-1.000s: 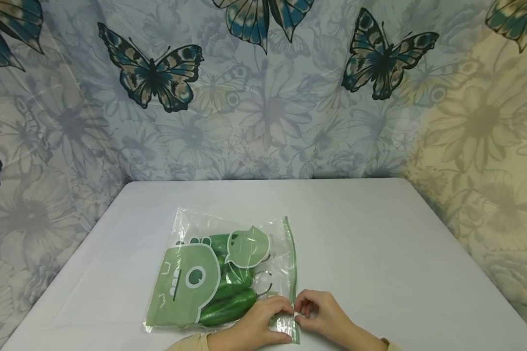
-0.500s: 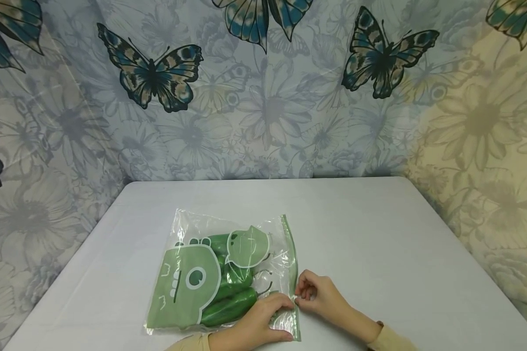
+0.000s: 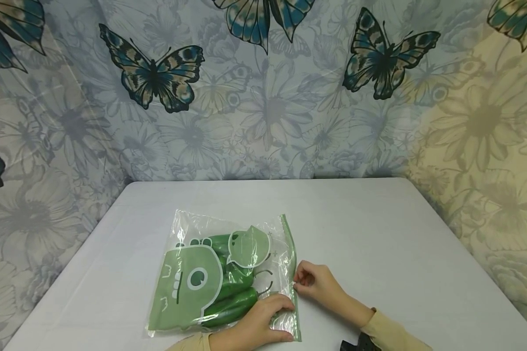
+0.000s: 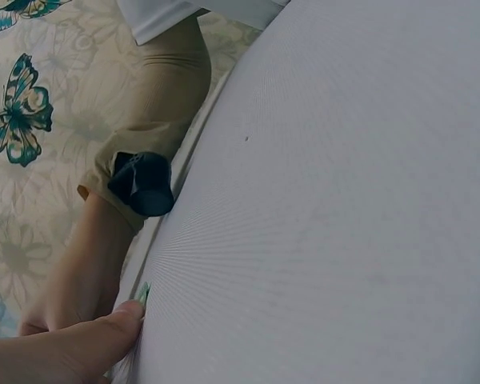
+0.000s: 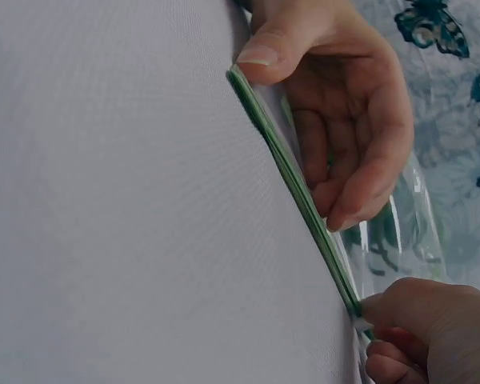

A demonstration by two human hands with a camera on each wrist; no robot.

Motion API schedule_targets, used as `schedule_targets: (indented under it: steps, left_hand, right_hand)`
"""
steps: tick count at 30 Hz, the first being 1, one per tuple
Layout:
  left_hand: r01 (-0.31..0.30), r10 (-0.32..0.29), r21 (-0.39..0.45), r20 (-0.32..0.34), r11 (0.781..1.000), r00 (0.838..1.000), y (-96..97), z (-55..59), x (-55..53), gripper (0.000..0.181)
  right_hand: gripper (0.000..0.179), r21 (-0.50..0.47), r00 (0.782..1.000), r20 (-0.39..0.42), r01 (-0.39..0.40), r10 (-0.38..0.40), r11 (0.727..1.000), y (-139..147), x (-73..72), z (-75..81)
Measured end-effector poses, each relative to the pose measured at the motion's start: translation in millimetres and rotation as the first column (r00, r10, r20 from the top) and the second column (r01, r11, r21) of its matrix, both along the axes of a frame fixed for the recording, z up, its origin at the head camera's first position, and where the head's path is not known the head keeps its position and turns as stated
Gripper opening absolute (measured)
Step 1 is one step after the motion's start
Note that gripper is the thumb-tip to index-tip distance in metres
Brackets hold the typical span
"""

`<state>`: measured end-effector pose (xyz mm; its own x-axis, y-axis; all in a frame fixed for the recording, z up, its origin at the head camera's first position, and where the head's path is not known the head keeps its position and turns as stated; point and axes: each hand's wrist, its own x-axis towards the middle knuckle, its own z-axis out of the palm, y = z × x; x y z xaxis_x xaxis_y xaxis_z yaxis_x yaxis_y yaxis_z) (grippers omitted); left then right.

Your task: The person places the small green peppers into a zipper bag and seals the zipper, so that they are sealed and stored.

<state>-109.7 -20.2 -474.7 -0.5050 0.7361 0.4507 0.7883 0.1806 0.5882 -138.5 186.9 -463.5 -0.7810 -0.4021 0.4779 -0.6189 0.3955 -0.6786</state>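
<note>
A clear zip bag (image 3: 184, 292) printed with a green cartoon dinosaur lies flat on the table, its green zip strip on the right side. Several long green peppers (image 3: 230, 308) with thin curled stems show through the plastic. My left hand (image 3: 265, 319) holds the bag's near right corner; in the right wrist view its thumb touches the strip's end and its fingers bend over the plastic. Farther up the strip, my right hand (image 3: 320, 285) pinches a small white slider (image 5: 360, 323) between thumb and forefinger. The left wrist view shows mainly the left thumb (image 4: 116, 328).
The white table (image 3: 377, 234) reaches back to a fabric wall (image 3: 272, 112) printed with butterflies and flowers. A black device (image 3: 359, 343) sits at the right wrist, below the beige sleeve (image 3: 391, 331).
My right hand has moved up along the zip strip, away from my left hand, still pinching the slider. The left hand and the bag have stayed nearly in place.
</note>
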Motion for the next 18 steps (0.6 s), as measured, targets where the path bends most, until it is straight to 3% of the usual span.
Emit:
schedule_targets:
  steps: [18]
  left_hand:
    - [0.010, -0.010, -0.003, 0.035, 1.000, 0.999, -0.3, 2.3, 0.2, 0.045]
  right_hand:
    - [0.029, 0.015, 0.999, -0.036, 0.041, -0.041, 0.999, 2.3, -30.5, 0.3]
